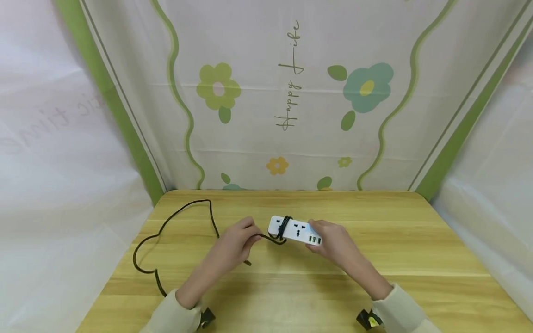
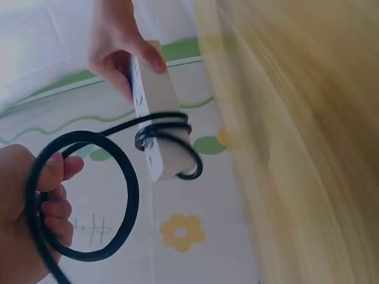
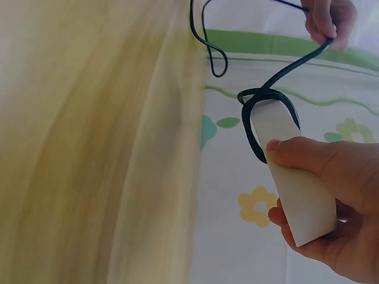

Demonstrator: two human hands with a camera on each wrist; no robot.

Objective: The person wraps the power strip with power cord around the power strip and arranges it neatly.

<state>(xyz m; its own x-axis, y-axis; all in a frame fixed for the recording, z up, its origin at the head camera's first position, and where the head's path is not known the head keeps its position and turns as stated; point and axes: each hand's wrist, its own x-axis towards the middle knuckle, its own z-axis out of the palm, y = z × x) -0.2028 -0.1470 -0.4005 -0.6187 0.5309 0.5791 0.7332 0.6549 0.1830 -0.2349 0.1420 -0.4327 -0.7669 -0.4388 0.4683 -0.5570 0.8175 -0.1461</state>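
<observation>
Lower centre of frame: right hand point(image 1: 335, 241) grips white power strip point(image 1: 294, 230); left hand point(image 1: 237, 239) pinches black cable point(image 1: 284, 226) wrapping it.

Cream and black, one touch of yellow.
You wear a plain cream left sleeve point(image 1: 172, 317) and a matching right sleeve point(image 1: 400, 311), both loose-looking at the edge. Small black left fitting point(image 1: 206, 318) just beside; your black right fitting point(image 1: 364, 319) bears a yellow patch point(image 1: 373, 321).
</observation>
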